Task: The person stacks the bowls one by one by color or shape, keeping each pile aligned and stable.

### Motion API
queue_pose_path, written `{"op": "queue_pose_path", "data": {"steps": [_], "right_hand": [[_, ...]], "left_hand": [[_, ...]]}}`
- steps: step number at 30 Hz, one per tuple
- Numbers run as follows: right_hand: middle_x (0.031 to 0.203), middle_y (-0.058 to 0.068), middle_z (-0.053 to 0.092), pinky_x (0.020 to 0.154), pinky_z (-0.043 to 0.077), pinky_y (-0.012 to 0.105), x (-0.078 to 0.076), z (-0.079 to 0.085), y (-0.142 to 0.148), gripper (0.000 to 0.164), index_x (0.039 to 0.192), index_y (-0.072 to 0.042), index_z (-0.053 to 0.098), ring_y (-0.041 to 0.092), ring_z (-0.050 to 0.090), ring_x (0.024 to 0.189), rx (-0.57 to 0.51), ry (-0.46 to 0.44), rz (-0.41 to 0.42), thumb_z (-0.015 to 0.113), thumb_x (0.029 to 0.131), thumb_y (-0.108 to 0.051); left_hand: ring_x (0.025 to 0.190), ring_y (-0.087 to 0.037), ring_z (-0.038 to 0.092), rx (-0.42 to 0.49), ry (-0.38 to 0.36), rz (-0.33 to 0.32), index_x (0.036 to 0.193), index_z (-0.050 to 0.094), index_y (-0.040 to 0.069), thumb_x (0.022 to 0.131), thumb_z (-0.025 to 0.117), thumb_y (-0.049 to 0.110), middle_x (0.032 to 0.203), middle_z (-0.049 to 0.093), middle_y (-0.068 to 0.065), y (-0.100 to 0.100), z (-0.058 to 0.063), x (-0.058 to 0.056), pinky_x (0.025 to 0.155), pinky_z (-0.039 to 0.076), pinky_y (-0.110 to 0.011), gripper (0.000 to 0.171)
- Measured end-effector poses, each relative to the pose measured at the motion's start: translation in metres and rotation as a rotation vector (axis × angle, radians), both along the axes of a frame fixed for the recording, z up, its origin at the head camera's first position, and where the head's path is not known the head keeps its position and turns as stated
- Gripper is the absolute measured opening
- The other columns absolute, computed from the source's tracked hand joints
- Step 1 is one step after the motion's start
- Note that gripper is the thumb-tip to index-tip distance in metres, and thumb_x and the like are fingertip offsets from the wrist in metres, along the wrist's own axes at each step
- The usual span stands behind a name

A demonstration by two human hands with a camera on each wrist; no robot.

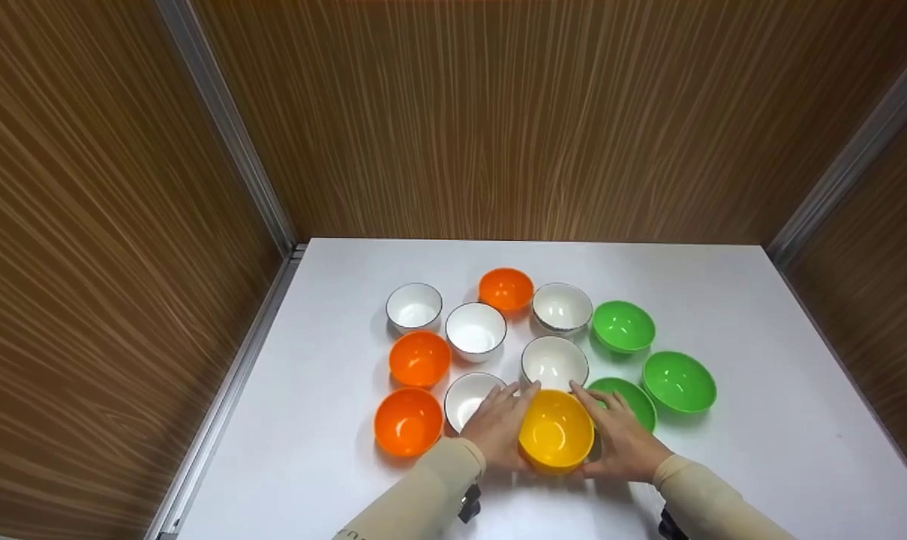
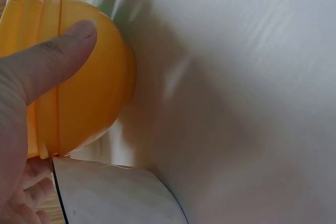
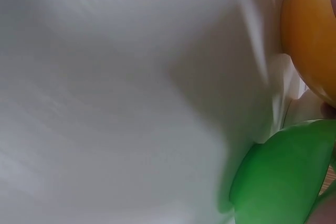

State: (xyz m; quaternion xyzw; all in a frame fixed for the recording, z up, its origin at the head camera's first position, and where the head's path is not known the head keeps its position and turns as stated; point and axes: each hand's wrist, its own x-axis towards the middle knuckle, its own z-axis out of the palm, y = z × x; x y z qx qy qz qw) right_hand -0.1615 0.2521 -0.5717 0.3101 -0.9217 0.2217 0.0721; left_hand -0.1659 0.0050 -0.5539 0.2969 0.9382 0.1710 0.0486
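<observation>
Nested yellow bowls (image 1: 556, 431), their stacked rims showing in the left wrist view, stand between both hands near the table's front. My left hand (image 1: 496, 429) grips their left side, its thumb (image 2: 58, 59) lying along the outer wall. From the right, my right hand (image 1: 624, 444) holds the same stack. A white bowl (image 1: 464, 397) is partly covered by the left hand, and another white bowl (image 1: 554, 360) sits just behind the stack. Beside the right hand is a green bowl (image 1: 637, 401), partly hidden by it. Whether the stack touches the table is unclear.
Orange bowls (image 1: 408, 422) line the left, with one orange bowl (image 1: 506, 289) at the back. White bowls (image 1: 414, 306) fill the middle and back. More green bowls (image 1: 680, 382) stand to the right. Wood-patterned walls (image 1: 498, 120) enclose the white table (image 1: 783, 420).
</observation>
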Motion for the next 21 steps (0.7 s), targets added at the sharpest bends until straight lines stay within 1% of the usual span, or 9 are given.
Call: {"op": "queue_pose_path", "data": {"steps": [4, 6, 9, 12, 14, 15, 17, 19, 21], "right_hand": [[0.132, 0.006, 0.045, 0.102, 0.018, 0.06, 0.003, 0.0, 0.001, 0.132, 0.146, -0.012, 0.02, 0.024, 0.036, 0.123, -0.01, 0.047, 0.031, 0.084, 0.039, -0.056], [0.131, 0.005, 0.046, 0.101, 0.024, 0.058, 0.005, 0.002, 0.002, 0.131, 0.146, -0.012, 0.021, 0.023, 0.038, 0.122, -0.03, 0.05, 0.037, 0.085, 0.039, -0.054], [0.132, 0.005, 0.045, 0.095, 0.036, 0.055, 0.008, 0.009, 0.003, 0.13, 0.146, -0.013, 0.023, 0.024, 0.04, 0.119, -0.077, 0.029, 0.032, 0.087, 0.039, -0.052], [0.134, 0.004, 0.044, 0.089, 0.042, 0.053, 0.008, 0.019, 0.004, 0.122, 0.144, -0.014, 0.028, 0.024, 0.043, 0.118, -0.147, -0.037, 0.059, 0.088, 0.043, -0.047], [0.134, 0.0, 0.045, 0.09, 0.043, 0.05, 0.007, 0.026, 0.004, 0.113, 0.142, -0.017, 0.031, 0.023, 0.045, 0.117, -0.204, -0.125, 0.087, 0.088, 0.048, -0.042], [0.133, -0.001, 0.045, 0.091, 0.043, 0.048, 0.006, 0.03, 0.004, 0.108, 0.142, -0.019, 0.032, 0.022, 0.046, 0.117, -0.242, -0.19, 0.097, 0.088, 0.051, -0.039], [0.133, 0.0, 0.046, 0.088, 0.046, 0.044, 0.006, 0.038, 0.005, 0.102, 0.141, -0.021, 0.032, 0.024, 0.049, 0.114, -0.348, -0.358, 0.123, 0.087, 0.056, -0.03], [0.134, 0.003, 0.043, 0.083, 0.05, 0.04, 0.006, 0.045, 0.005, 0.098, 0.142, -0.021, 0.029, 0.028, 0.051, 0.111, -0.459, -0.525, 0.137, 0.085, 0.061, -0.021], [0.137, 0.009, 0.038, 0.082, 0.05, 0.041, 0.007, 0.051, 0.006, 0.096, 0.144, -0.019, 0.025, 0.035, 0.049, 0.112, -0.57, -0.673, 0.16, 0.081, 0.066, -0.011]], "left_hand": [[0.135, -0.016, 0.019, 0.021, 0.038, -0.054, 0.147, 0.009, 0.018, 0.055, 0.08, 0.056, 0.143, 0.034, 0.002, -0.001, 0.001, 0.003, 0.11, 0.012, -0.035, 0.122], [0.134, -0.015, 0.02, 0.039, 0.044, -0.07, 0.147, 0.011, 0.017, 0.054, 0.08, 0.056, 0.144, 0.032, 0.003, -0.001, 0.003, 0.004, 0.11, 0.013, -0.035, 0.122], [0.134, -0.014, 0.02, 0.099, 0.024, -0.066, 0.147, 0.012, 0.019, 0.055, 0.079, 0.056, 0.145, 0.029, 0.005, -0.002, 0.008, 0.005, 0.11, 0.015, -0.035, 0.12], [0.133, -0.012, 0.022, 0.19, 0.011, -0.059, 0.147, 0.013, 0.02, 0.056, 0.079, 0.056, 0.146, 0.028, 0.006, -0.004, 0.014, 0.005, 0.108, 0.021, -0.036, 0.118], [0.13, -0.012, 0.029, 0.264, -0.003, -0.053, 0.147, 0.013, 0.02, 0.057, 0.079, 0.055, 0.144, 0.03, 0.006, -0.005, 0.018, 0.005, 0.105, 0.027, -0.035, 0.117], [0.128, -0.011, 0.032, 0.298, -0.006, -0.054, 0.147, 0.013, 0.02, 0.057, 0.08, 0.053, 0.143, 0.032, 0.005, -0.005, 0.02, 0.004, 0.104, 0.03, -0.034, 0.117], [0.124, -0.011, 0.038, 0.365, -0.015, -0.053, 0.147, 0.012, 0.019, 0.058, 0.082, 0.048, 0.141, 0.035, 0.003, -0.006, 0.023, 0.004, 0.102, 0.033, -0.03, 0.116], [0.12, -0.01, 0.042, 0.419, -0.021, -0.049, 0.147, 0.012, 0.019, 0.059, 0.083, 0.044, 0.138, 0.039, 0.002, -0.006, 0.025, 0.003, 0.1, 0.035, -0.028, 0.116], [0.12, -0.009, 0.042, 0.452, -0.008, -0.049, 0.147, 0.012, 0.018, 0.059, 0.083, 0.042, 0.137, 0.04, 0.001, -0.005, 0.026, 0.002, 0.1, 0.034, -0.026, 0.116]]}}
